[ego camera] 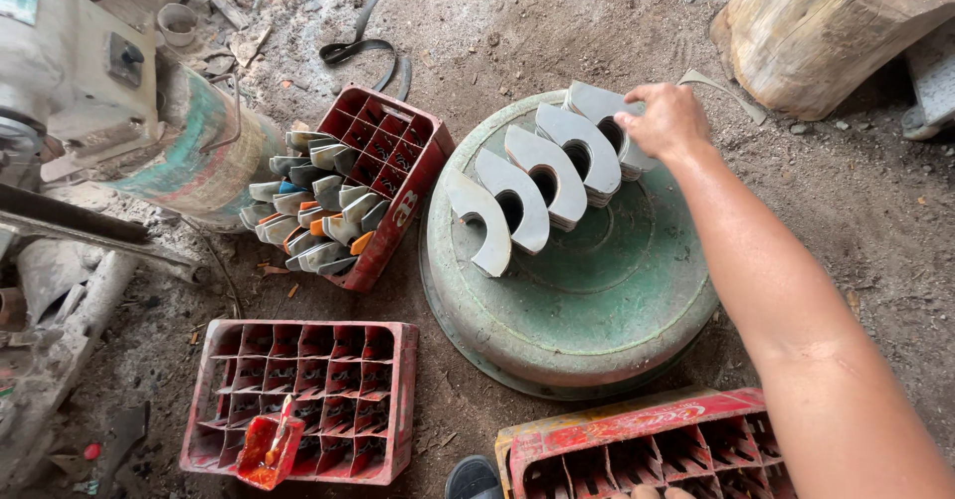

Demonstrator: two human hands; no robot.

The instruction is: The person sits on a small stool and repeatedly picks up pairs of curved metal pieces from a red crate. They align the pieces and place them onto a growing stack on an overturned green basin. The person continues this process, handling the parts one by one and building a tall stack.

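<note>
My right hand [668, 119] reaches far forward and rests, fingers curled, on the farthest stack of grey flat metal pieces [601, 111], each with a round hole. Several such stacks [537, 176] lie in a curved row on an upturned green round basin [587, 300]. The nearest stack [479, 222] sits at the left of the row. My left hand is out of sight.
A tilted red crate [393, 171] at the left holds more grey pieces [303, 210]. Another red crate [298, 399] lies on the dirt floor below it, and a third [647, 444] sits at the bottom. A wood stump [826, 21] stands top right, machinery [70, 81] top left.
</note>
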